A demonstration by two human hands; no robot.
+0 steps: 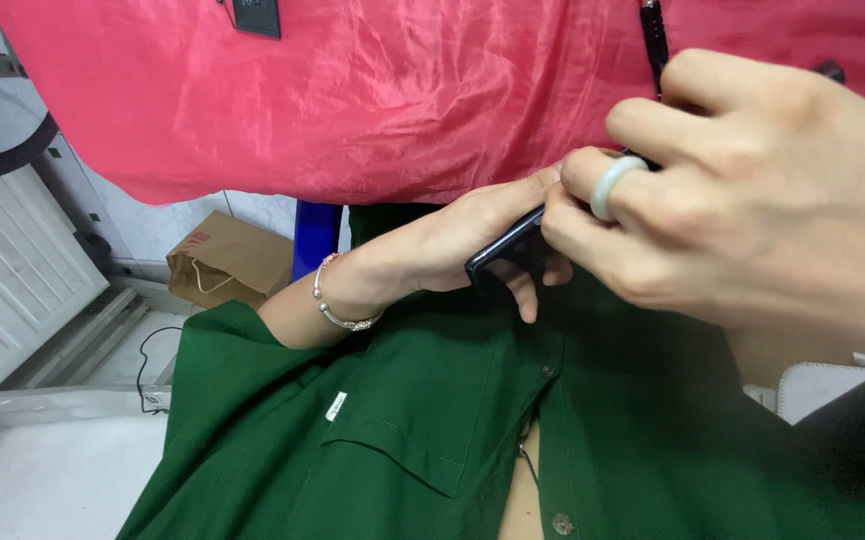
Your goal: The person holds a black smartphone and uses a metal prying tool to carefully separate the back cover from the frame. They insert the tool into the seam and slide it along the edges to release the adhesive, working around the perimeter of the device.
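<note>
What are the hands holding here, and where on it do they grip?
Both hands hold a dark phone: the left hand cups its lower end, and the right hand pinches its upper edge with its fingers.

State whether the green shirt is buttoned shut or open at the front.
Open: the green shirt parts below its button, showing skin.

A brown paper carrier bag (231, 259) with a red mark stood below the red satin cloth (353, 90); a small white label (337, 406) lay farther below it.

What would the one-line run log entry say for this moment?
left hand: holds dark phone | right hand: grips phone's upper end, pale ring | red cloth above | green shirt below
</note>
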